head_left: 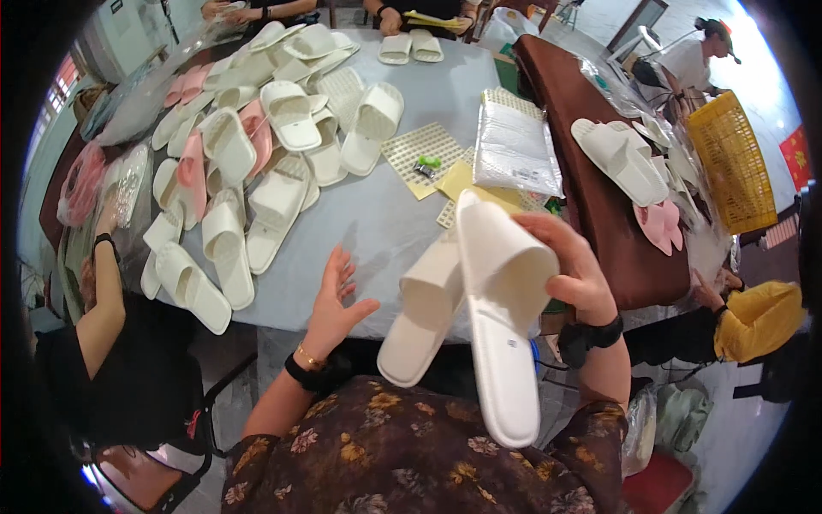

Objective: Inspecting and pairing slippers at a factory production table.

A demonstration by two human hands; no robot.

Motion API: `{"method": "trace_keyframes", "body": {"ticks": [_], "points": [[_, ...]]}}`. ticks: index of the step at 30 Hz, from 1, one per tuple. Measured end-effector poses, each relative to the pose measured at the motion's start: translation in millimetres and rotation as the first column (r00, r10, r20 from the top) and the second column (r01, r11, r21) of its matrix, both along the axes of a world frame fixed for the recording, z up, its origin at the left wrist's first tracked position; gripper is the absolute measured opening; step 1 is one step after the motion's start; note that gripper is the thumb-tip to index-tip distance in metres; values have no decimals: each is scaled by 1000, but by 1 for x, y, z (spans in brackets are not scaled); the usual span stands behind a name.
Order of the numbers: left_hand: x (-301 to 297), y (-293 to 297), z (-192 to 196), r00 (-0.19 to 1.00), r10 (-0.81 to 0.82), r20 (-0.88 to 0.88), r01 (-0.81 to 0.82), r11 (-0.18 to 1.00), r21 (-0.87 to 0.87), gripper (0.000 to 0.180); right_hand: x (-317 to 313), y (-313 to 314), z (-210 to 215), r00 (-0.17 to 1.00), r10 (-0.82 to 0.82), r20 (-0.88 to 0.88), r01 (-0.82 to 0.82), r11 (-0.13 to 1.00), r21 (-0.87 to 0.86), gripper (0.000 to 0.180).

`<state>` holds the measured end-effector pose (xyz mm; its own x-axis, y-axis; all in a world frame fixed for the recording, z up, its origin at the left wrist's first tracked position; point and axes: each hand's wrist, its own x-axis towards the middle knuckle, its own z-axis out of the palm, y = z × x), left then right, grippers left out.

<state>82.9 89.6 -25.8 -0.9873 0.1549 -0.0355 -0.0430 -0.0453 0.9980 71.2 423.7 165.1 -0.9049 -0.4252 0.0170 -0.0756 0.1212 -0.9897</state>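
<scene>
My right hand (pixel 572 261) grips a white slide slipper (pixel 501 317) near its open toe, holding it up over the table's near edge with the heel toward me. Partly behind it is a second white slipper (pixel 421 321); I cannot tell whether it rests on the table or hangs from the same hand. Left of the pair, my left hand (pixel 336 300) is open and empty, its fingers spread above the grey-blue tabletop (pixel 312 248). White slippers (pixel 193 287) from a large heap lie left of this hand, with several pink slippers (pixel 255 135) among them.
Beyond my right hand lie a silvery padded pack (pixel 514 146), a sheet of small stickers (pixel 419 141) and a yellow sheet (pixel 479 184). A brown bench (pixel 591 197) on the right carries more slippers and a yellow crate (pixel 728 158). Co-workers sit left, right and across.
</scene>
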Motion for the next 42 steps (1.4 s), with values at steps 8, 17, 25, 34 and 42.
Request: {"method": "trace_keyframes", "body": {"ticks": [8,17,25,34,42], "points": [[7,38,-5,955,-157,-253,4,856,-517,100,-16,-13,-67,988,122,96,-138,974,182,69],[-10,77,-16,902,-379,-209,124,688,-715,64,-1,-16,-45,988,89,124,-100,991,86,70],[-40,17,17,907,-42,-419,-300,635,-712,56,-21,-19,-61,979,171,-112,-97,873,479,64],[-42,-17,-5,927,79,-367,-330,640,-694,60,-49,-58,-117,945,300,-127,-204,850,485,62],[-38,-12,0,951,101,-293,-292,613,-734,57,-85,-67,-156,914,262,-309,-11,779,627,72]]}}
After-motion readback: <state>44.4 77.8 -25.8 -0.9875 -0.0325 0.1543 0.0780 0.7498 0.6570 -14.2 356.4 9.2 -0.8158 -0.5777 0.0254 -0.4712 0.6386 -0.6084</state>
